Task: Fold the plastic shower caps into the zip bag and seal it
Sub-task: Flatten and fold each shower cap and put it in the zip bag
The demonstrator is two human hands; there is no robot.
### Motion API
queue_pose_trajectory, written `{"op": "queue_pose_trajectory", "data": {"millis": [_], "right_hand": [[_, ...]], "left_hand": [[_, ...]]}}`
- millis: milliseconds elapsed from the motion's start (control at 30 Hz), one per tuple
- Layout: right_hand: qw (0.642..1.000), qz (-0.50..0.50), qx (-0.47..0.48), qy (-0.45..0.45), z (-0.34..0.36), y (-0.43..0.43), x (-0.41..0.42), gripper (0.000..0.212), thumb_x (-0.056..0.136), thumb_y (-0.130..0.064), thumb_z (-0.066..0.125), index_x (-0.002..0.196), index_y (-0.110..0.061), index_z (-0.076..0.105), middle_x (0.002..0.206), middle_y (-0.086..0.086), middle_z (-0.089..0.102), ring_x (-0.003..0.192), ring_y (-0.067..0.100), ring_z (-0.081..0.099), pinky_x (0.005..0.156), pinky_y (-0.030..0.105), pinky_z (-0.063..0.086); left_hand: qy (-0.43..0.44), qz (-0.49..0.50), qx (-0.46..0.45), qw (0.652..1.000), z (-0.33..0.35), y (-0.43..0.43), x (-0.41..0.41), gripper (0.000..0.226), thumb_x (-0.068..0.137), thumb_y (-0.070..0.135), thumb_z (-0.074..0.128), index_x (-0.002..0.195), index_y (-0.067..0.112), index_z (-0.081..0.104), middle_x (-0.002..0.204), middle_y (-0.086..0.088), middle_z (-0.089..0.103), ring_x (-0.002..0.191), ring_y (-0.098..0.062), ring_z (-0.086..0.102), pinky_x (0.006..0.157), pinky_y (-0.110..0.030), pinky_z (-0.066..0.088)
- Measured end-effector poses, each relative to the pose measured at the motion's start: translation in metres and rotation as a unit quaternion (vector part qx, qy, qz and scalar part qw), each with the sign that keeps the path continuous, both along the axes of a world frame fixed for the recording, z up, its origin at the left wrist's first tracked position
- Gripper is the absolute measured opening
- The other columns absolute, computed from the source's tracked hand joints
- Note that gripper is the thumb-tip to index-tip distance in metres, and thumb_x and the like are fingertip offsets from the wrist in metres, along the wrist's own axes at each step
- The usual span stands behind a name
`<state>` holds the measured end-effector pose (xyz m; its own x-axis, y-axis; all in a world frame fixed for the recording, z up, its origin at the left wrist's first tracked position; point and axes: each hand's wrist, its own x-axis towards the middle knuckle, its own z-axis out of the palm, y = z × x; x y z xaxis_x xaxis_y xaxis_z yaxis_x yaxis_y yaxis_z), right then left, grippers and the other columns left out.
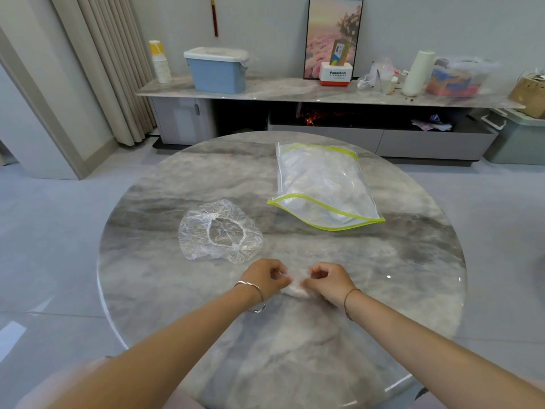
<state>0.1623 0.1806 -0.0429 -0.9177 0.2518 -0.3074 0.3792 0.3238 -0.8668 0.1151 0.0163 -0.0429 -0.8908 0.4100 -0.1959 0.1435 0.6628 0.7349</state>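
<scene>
Left hand (267, 277) and right hand (331, 280), fingers curled, pinch a folded cap (296, 288) on the table (398, 296), nearside of the bag (321, 184). Second cap (219, 231) lies spread out, left of the bag.

Your bench (383, 276) is marble-patterned, swirled in pale grey and white with darker charcoal bands, and the floor (59, 231) around it is plain light grey. On it you have a clear zip bag (321, 184) edged in lime green, a clear shower cap (219, 230) with a white elastic ring, and a milky white folded cap (296, 287) nearest you; a silver bangle (250, 286) circles your left wrist and a reddish thread bracelet (349, 299) your right. Behind, you see a blue bin (218, 73) with a white lid, yellow-and-white paper cups (160, 62), a white-and-red box (336, 75), a black-framed picture (333, 33) of pink flowers, a red tassel (215, 16) and beige curtains (118, 69).
</scene>
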Motion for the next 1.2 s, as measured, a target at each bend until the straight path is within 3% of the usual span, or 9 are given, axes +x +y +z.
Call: {"op": "queue_pose_trajectory", "data": {"millis": [167, 267, 433, 533, 667, 767, 967, 1133, 1200], "right_hand": [[0.985, -0.051, -0.159, 0.049, 0.018, 0.002, -0.008, 0.029, 0.075, 0.012, 0.068, 0.069, -0.011, 0.051, 0.064, 0.004, 0.055, 0.041, 0.004, 0.054, 0.045, 0.016, 0.047], [0.982, -0.067, -0.047, 0.169, 0.023, 0.013, -0.019, 0.026, 0.077, 0.006, 0.068, 0.076, -0.018, 0.057, 0.079, -0.003, 0.061, 0.069, 0.003, 0.06, 0.068, 0.012, 0.048], [0.964, 0.048, 0.17, 0.198, 0.008, 0.035, -0.039, 0.044, 0.092, -0.004, 0.05, 0.134, -0.014, 0.044, 0.141, -0.002, 0.044, 0.129, 0.013, 0.042, 0.103, 0.015, 0.027], [0.951, 0.081, 0.26, 0.148, -0.004, 0.047, -0.061, 0.049, 0.095, -0.007, 0.041, 0.143, -0.01, 0.031, 0.153, 0.001, 0.026, 0.139, 0.015, 0.028, 0.105, 0.015, 0.02], [0.889, 0.102, 0.437, 0.088, -0.006, 0.06, -0.09, 0.057, 0.092, -0.032, 0.015, 0.143, -0.013, 0.031, 0.148, 0.005, 0.036, 0.134, 0.021, 0.033, 0.107, 0.03, 0.02], [0.851, 0.118, 0.511, 0.03, -0.008, 0.069, -0.104, 0.071, 0.086, -0.045, -0.004, 0.145, -0.022, 0.027, 0.153, -0.001, 0.028, 0.137, 0.02, 0.027, 0.109, 0.031, 0.015], [0.862, 0.05, 0.505, -0.021, -0.002, 0.08, -0.137, 0.047, 0.101, -0.035, 0.026, 0.146, -0.024, 0.025, 0.158, 0.001, 0.01, 0.139, 0.025, 0.019, 0.111, 0.034, 0.015], [0.867, 0.076, 0.492, -0.018, 0.0, 0.07, -0.125, 0.052, 0.101, -0.039, 0.025, 0.15, -0.026, 0.013, 0.159, 0.0, 0.0, 0.14, 0.026, 0.018, 0.113, 0.036, 0.015], [0.874, 0.104, 0.475, -0.022, -0.004, 0.065, -0.109, 0.054, 0.101, -0.043, 0.022, 0.15, -0.029, 0.004, 0.159, -0.002, -0.006, 0.144, 0.023, 0.007, 0.116, 0.037, 0.007]], "left_hand": [[-0.065, 0.065, 0.152, 0.984, 0.011, 0.006, -0.015, 0.006, 0.085, 0.013, 0.066, 0.084, 0.018, 0.063, 0.069, 0.004, 0.053, 0.061, 0.0, 0.049, 0.061, -0.011, 0.039], [-0.1, 0.131, 0.194, 0.967, 0.019, 0.015, -0.032, 0.02, 0.092, 0.023, 0.057, 0.11, 0.014, 0.057, 0.093, -0.001, 0.06, 0.07, -0.007, 0.053, 0.061, -0.012, 0.042], [-0.203, 0.212, 0.226, 0.929, 0.021, 0.054, -0.06, 0.052, 0.095, 0.032, 0.051, 0.135, 0.001, 0.04, 0.119, -0.011, 0.057, 0.059, -0.012, 0.055, 0.047, -0.02, 0.044], [-0.234, 0.251, 0.225, 0.912, 0.019, 0.073, -0.078, 0.036, 0.093, 0.037, 0.053, 0.108, 0.004, 0.054, 0.092, -0.012, 0.063, 0.048, -0.017, 0.044, 0.045, -0.021, 0.035], [-0.161, 0.27, 0.202, 0.928, 0.009, 0.085, -0.104, 0.04, 0.096, 0.022, 0.043, 0.059, 0.012, 0.054, 0.06, -0.001, 0.062, 0.047, -0.018, 0.043, 0.048, -0.023, 0.033], [-0.133, 0.276, 0.181, 0.935, 0.004, 0.085, -0.115, 0.039, 0.092, 0.01, 0.039, 0.057, 0.013, 0.054, 0.051, 0.004, 0.059, 0.047, -0.017, 0.043, 0.054, -0.027, 0.036], [-0.106, 0.241, 0.141, 0.954, 0.0, 0.078, -0.114, 0.035, 0.095, 0.011, 0.036, 0.063, 0.014, 0.049, 0.059, 0.001, 0.058, 0.047, -0.015, 0.043, 0.051, -0.024, 0.034], [-0.097, 0.206, 0.119, 0.966, 0.011, 0.073, -0.103, 0.037, 0.094, 0.015, 0.042, 0.058, 0.014, 0.048, 0.061, 0.0, 0.063, 0.043, -0.012, 0.045, 0.05, -0.024, 0.034], [-0.054, 0.16, 0.061, 0.984, 0.019, 0.065, -0.092, 0.03, 0.094, 0.023, 0.047, 0.065, 0.016, 0.053, 0.066, 0.001, 0.061, 0.058, -0.014, 0.057, 0.062, -0.025, 0.041]]}}
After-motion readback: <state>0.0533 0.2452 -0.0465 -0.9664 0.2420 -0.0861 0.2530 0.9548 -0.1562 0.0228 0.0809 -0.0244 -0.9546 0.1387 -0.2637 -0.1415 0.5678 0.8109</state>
